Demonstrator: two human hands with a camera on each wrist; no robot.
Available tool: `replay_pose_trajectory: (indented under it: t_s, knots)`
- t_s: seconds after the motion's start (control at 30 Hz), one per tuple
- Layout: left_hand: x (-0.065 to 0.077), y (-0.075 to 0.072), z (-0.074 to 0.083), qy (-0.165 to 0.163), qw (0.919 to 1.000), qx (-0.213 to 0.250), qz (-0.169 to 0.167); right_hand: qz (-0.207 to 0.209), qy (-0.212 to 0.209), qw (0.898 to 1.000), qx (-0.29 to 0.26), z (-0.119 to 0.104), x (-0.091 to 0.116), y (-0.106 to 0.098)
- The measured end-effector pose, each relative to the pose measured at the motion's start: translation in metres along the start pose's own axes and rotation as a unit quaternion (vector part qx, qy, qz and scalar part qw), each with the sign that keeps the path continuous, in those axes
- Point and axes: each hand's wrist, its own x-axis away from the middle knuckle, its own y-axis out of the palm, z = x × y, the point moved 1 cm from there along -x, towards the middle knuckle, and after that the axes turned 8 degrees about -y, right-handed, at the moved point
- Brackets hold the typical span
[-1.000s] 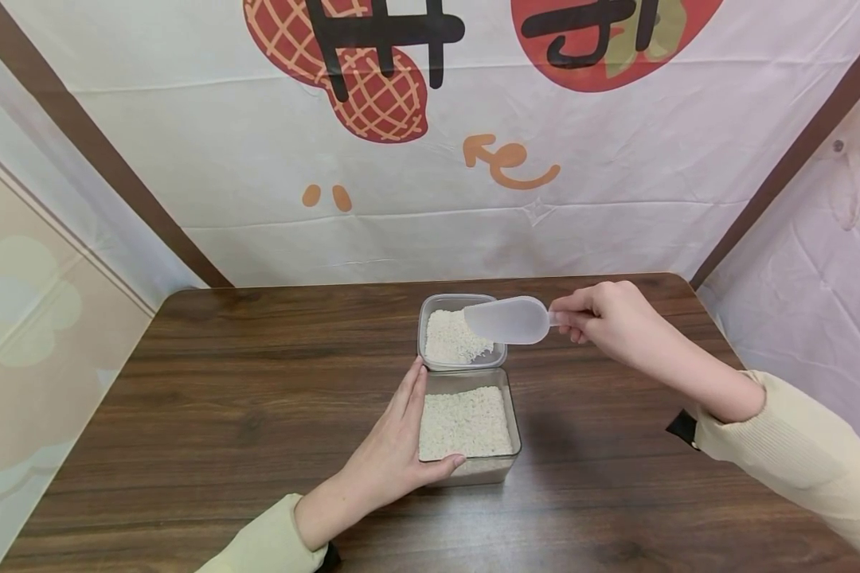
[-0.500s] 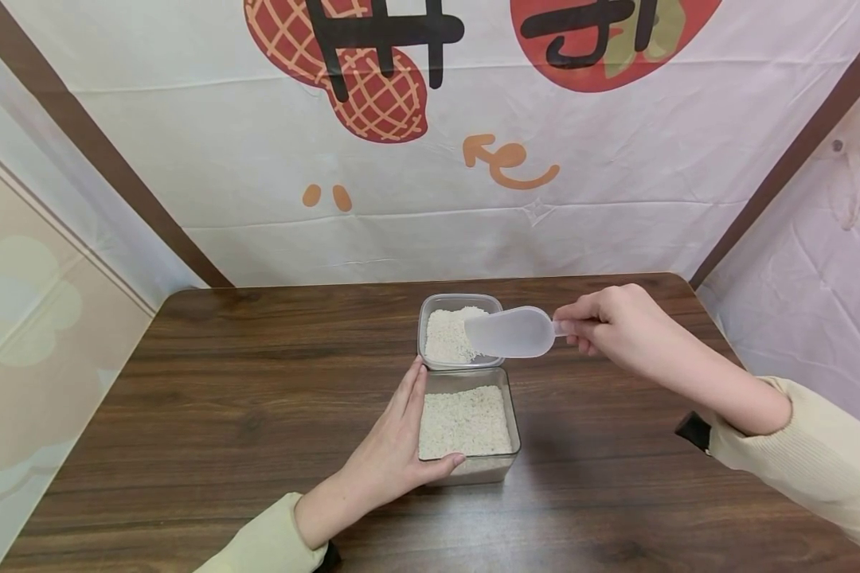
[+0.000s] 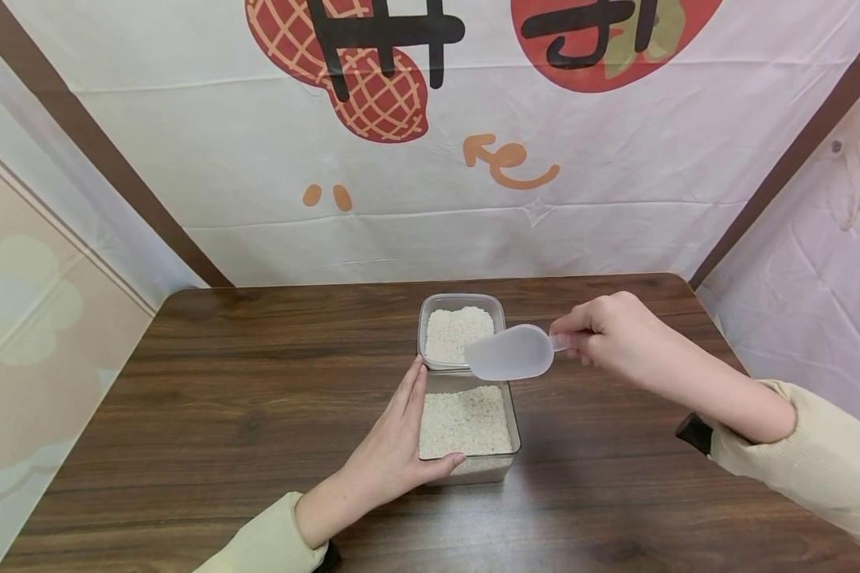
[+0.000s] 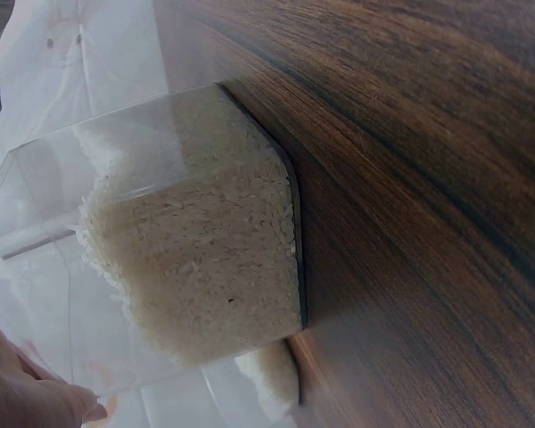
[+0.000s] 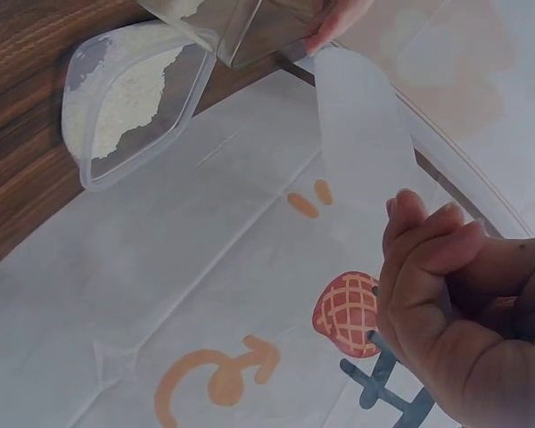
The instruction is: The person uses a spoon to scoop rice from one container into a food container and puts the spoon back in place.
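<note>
My left hand (image 3: 394, 446) rests on the near, glass-like square container (image 3: 476, 474), with straight fingers along its left side and the thumb on the front rim. Rice (image 3: 466, 422) fills much of it, seen through its clear wall in the left wrist view. Directly behind stands a smaller clear plastic tub (image 3: 462, 299) holding a mound of rice (image 3: 459, 330). My right hand (image 3: 612, 334) pinches the handle of a translucent white scoop (image 3: 512, 354), held level above the tub's near right corner and the container's back rim. No rice shows in the scoop.
Both containers stand on a dark wood-grain table (image 3: 258, 398). A white printed cloth (image 3: 430, 239) hangs behind the table's far edge, with side cloths to left and right. Black bands show at both sleeve cuffs.
The scoop has moved toward me, from over the smaller tub's rice to its near edge, uncovering the mound. My right hand came slightly nearer with it. My left hand has stayed put.
</note>
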Motion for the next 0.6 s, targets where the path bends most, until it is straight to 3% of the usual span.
replay_pose_trajectory:
  t_s: [0.2, 0.6]
  knots:
    - [0.0, 0.0, 0.0, 0.0, 1.0, 0.001, -0.001, -0.022, -0.012, 1.0, 0.017, -0.003, -0.001, 0.003]
    - [0.0, 0.001, 0.0, -0.001, 1.0, 0.002, 0.0, -0.038, -0.085, 0.993, 0.069, -0.004, -0.004, 0.015]
